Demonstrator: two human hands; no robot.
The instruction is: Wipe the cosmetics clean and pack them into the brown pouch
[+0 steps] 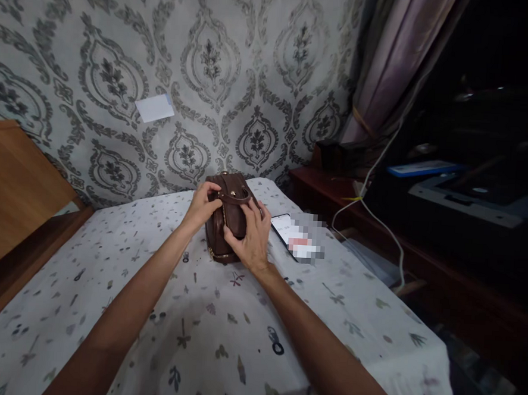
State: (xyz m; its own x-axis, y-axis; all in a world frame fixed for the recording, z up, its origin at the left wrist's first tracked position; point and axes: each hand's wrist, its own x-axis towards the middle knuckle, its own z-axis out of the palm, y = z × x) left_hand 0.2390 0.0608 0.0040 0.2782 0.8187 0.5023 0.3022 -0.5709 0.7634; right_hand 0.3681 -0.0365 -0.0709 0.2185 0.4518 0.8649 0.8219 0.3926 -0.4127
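A brown leather handbag (238,220) with a top handle (234,199) and gold-coloured zips stands upright on the patterned bedsheet. At its upper left edge, beside the zip, my left hand (202,205) is closed in a pinch; the small part between its fingertips is too hidden to make out. My right hand (253,235) grips the bag's near right side, thumb against the front by the zip and fingers up by the handle. Just right of the bag lies a phone (284,230) with its screen lit, partly blurred out.
The white printed bedsheet (210,343) covers the surface under the bag. A patterned wall with a white card (155,108) rises behind. At left is a wooden board (18,188). On the right stand a dark red table (312,179), a white cable (395,244) and a curtain (391,62).
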